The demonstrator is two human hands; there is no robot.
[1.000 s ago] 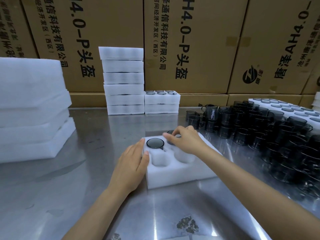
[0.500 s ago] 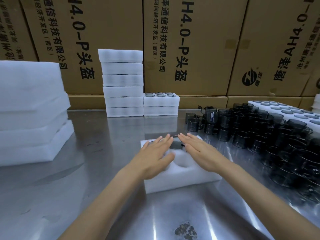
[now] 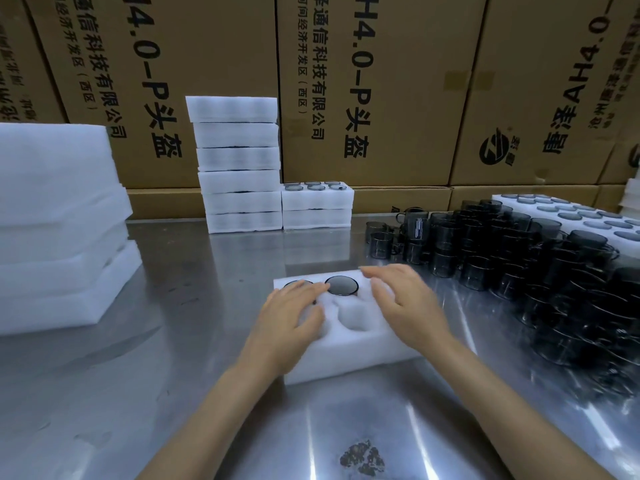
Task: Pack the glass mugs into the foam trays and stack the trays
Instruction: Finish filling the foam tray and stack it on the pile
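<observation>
Both hands flat over the tray [image 3: 349, 355] on the steel table [image 3: 104, 393]. Left hand [image 3: 289, 327], fingers straight, lies on the left pockets, partly covering one mug [image 3: 294, 285]; a second mug [image 3: 341, 285] sits in the far middle pocket. Right hand [image 3: 407, 306], fingers spread, holds nothing. Loose mugs [image 3: 519, 258] crowd the right; filled stacks [image 3: 242, 164] stand far.

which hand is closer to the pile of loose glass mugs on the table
Right. The right hand lies flat over the foam tray's right side, just short of the loose glass mugs. The left hand rests on the tray's left side, farther away.
</observation>
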